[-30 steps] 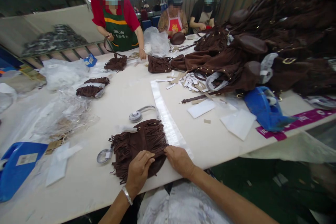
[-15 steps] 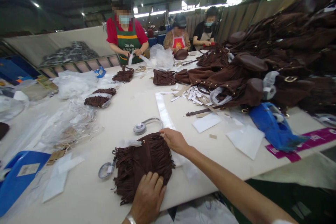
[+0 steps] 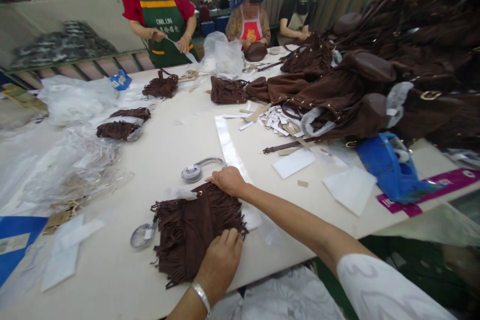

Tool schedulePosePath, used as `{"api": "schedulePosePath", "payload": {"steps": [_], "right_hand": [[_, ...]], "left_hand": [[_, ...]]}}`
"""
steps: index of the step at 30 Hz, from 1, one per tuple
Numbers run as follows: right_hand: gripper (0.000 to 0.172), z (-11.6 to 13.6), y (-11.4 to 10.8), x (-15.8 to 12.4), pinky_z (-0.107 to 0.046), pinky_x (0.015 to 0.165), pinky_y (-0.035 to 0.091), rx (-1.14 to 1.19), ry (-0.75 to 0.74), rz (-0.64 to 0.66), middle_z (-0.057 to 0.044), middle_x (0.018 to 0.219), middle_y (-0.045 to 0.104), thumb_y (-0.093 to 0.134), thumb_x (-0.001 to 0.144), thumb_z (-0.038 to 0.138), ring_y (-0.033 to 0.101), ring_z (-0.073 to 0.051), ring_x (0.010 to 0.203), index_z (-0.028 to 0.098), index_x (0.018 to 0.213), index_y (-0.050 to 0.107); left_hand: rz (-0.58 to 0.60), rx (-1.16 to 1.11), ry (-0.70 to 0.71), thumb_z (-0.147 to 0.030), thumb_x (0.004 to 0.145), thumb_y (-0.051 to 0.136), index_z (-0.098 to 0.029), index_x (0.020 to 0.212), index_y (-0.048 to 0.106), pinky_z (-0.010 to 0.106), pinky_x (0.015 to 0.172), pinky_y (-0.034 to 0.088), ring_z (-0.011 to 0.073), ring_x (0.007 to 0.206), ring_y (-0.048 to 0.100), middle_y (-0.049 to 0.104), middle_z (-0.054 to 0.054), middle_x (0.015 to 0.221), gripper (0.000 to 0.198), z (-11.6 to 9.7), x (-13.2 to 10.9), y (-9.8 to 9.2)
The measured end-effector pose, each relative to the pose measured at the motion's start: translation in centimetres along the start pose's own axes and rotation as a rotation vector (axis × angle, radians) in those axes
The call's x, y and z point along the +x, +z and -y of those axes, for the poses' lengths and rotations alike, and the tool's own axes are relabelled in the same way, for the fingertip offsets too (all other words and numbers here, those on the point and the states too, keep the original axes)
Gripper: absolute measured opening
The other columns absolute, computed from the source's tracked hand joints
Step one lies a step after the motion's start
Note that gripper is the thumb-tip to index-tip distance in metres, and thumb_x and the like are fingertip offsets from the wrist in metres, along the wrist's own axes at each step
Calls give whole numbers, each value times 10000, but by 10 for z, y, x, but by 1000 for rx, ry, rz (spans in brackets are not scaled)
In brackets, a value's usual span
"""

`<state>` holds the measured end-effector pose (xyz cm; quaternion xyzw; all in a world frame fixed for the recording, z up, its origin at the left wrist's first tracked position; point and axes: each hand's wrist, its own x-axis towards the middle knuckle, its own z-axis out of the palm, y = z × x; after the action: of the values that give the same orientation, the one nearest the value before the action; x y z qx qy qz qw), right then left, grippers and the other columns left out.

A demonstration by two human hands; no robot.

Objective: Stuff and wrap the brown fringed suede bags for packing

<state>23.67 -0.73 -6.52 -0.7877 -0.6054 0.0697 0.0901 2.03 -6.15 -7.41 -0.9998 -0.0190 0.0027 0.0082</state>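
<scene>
A dark brown fringed bag [image 3: 191, 232] lies flat on the table in front of me, with a gold eyelet near its top edge. My right hand [image 3: 228, 181] pinches the bag's upper right edge, its fingers closed. On the lower right side of the bag is my left hand [image 3: 221, 257], a silver bracelet at its wrist; its fingers are curled over the fringe, their tips hidden. Two wrapped strap coils touch or lie close to the bag: one coil [image 3: 192, 173] above it and another coil [image 3: 141, 236] to its left. A white strip [image 3: 229, 145] runs beyond my right hand.
Brown bags [image 3: 322, 85] are heaped at the right. A blue tape dispenser [image 3: 397, 167] stands near the right edge, with white sheets [image 3: 350, 195] beside it. Clear plastic bags [image 3: 71, 100] cover the left. Across the table, a co-worker in a green apron [image 3: 163, 20] holds a white strip; two others sit.
My left hand has shifted from flat on the bag toward its lower right edge, fingers now curled. The right hand keeps its hold on the upper edge. The view has tilted down.
</scene>
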Motion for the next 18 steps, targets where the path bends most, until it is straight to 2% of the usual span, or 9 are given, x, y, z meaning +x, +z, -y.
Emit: {"api": "schedulePosePath", "payload": {"steps": [6, 14, 18], "right_hand": [[593, -8, -1, 14, -316, 792, 431, -33, -30, 51, -133, 953, 725, 240, 986, 574, 668, -236, 936, 170, 1015, 673], [594, -13, 12, 24, -319, 776, 421, -31, -75, 85, -150, 953, 723, 235, 987, 576, 666, -244, 941, 156, 1022, 653], [502, -10, 15, 26, -318, 762, 417, -54, -95, 56, -144, 896, 721, 306, 995, 525, 665, -238, 886, 148, 1039, 634]], "left_hand": [[-30, -10, 111, -79, 860, 547, -128, 1101, 536, 318, 651, 526, 207, 812, 532, 524, 57, 932, 246, 9, -1, 8], [-13, -71, 111, -59, 870, 485, -122, 1159, 504, 318, 656, 528, 208, 817, 537, 525, 64, 941, 296, 15, -3, 18], [-29, -144, 65, -77, 897, 451, -138, 1143, 506, 307, 668, 529, 204, 826, 543, 527, 61, 939, 260, 15, -3, 20]]}}
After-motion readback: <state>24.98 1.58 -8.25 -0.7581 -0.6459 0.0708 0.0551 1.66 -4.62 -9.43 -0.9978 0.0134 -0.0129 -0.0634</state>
